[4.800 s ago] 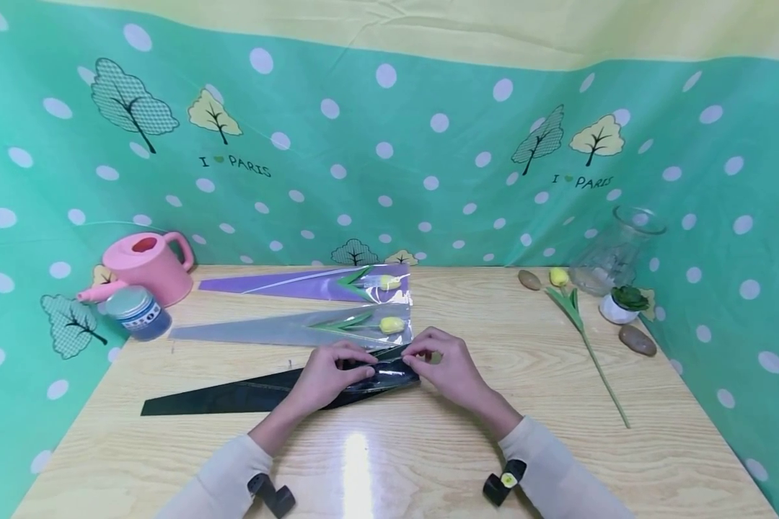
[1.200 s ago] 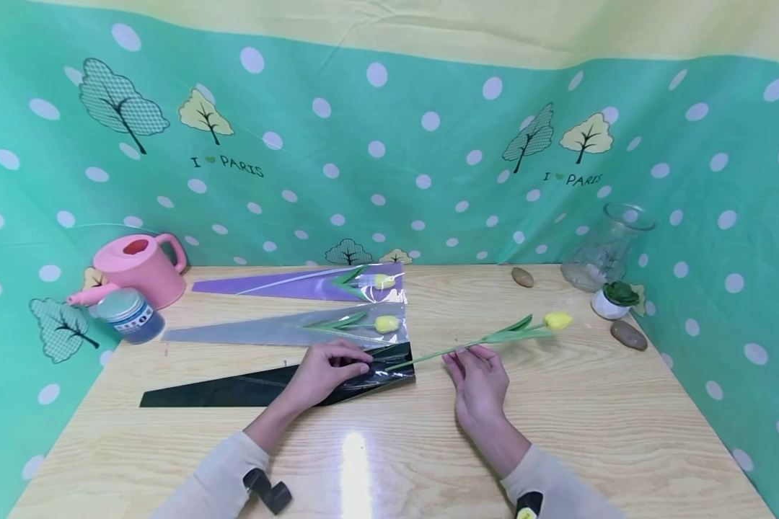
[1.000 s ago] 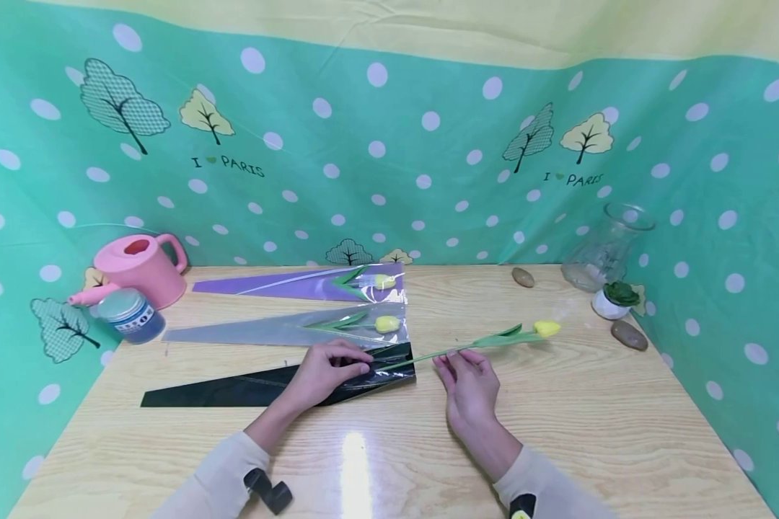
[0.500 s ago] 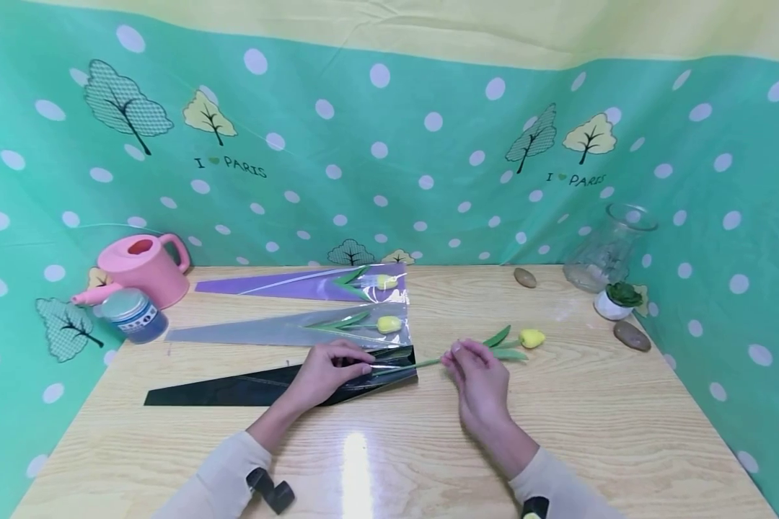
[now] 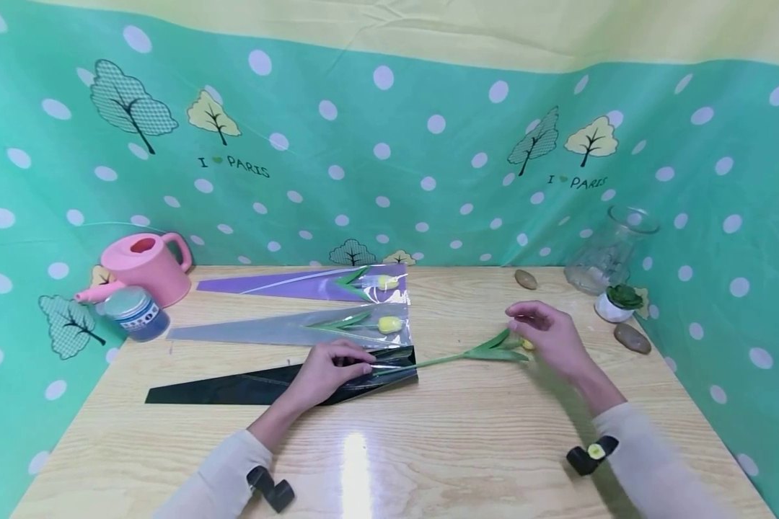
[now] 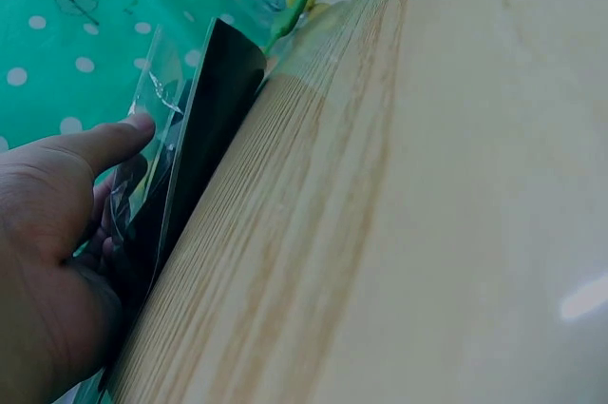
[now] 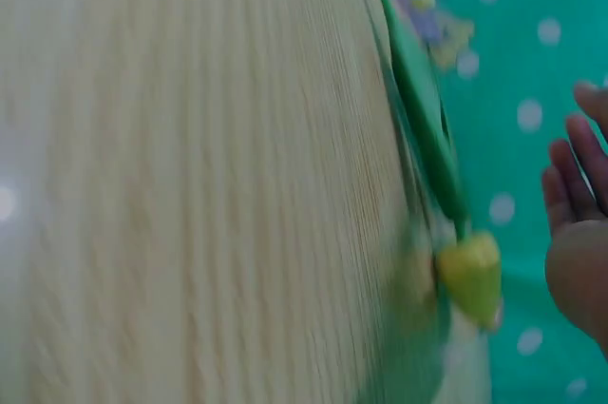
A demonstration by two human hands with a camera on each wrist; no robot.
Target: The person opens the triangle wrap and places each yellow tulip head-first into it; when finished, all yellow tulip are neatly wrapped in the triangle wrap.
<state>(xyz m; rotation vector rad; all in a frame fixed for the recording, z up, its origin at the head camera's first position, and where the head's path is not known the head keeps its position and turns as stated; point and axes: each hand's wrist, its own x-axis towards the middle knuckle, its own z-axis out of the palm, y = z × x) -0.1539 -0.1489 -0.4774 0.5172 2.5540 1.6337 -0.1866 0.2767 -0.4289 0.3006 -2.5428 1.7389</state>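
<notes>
My left hand [image 5: 327, 371] pinches the clear front film of a black flower sleeve [image 5: 234, 386], its thumb on the film in the left wrist view. The sleeve's mouth [image 6: 223, 57] stands parted there. A yellow tulip with green leaves [image 5: 493, 349] lies to the right, the end of its stem inside the mouth. My right hand [image 5: 548, 339] is over the bloom and partly hides it in the head view. In the right wrist view, the bloom [image 7: 472, 276] shows whole and apart from the hand [image 7: 579, 204], whose fingers hold nothing.
Behind lie a grey sleeve [image 5: 253, 330] and a purple sleeve [image 5: 266, 283], each with a yellow tulip. A pink watering can [image 5: 152, 267] and a blue jar [image 5: 139, 315] stand at left. At right are a glass vase [image 5: 604, 252], a potted succulent [image 5: 617, 303] and two stones [image 5: 632, 337].
The tulip came from the right side, and its stem end went into the black sleeve's mouth. My right hand then let go of the stem and moved right to the bloom. My left hand stayed put.
</notes>
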